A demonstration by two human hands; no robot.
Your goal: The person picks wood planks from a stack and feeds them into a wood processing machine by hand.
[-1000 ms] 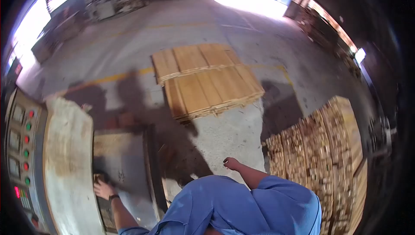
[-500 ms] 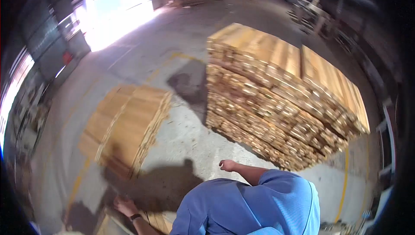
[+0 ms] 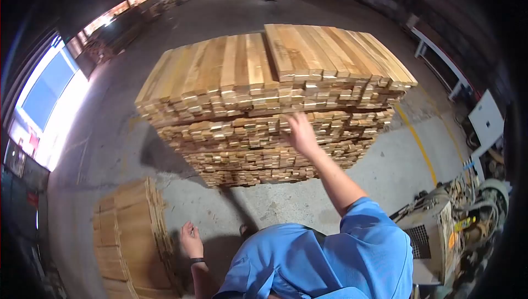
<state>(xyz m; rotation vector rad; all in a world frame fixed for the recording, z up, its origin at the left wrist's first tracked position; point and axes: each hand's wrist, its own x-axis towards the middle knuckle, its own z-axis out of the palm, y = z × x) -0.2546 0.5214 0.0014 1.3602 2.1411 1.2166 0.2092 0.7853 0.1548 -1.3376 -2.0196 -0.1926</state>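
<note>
A large stack of sawn wooden boards [image 3: 242,59] stands straight ahead, its cut ends facing me in layers. My right hand [image 3: 301,134] reaches out in front of these ends, fingers stretched and apart, holding nothing; it overlaps the middle of the stack in this view. Low on the left, my left hand [image 3: 191,240] hangs with loosely bent fingers and nothing in it, a dark band at the wrist. Just left of that hand lies a lower pile of wide, flat wooden panels [image 3: 132,238].
At the right stands a machine with a pale housing [image 3: 429,238], cluttered with hoses and parts. A white panel [image 3: 487,123] is beyond it. Yellow lines [image 3: 418,145] mark the concrete floor. Bright daylight enters through a doorway [image 3: 49,95] on the left.
My view has turned right, bringing the board stack to the centre and the panel pile lower left. My right arm has lifted and extended toward the stack.
</note>
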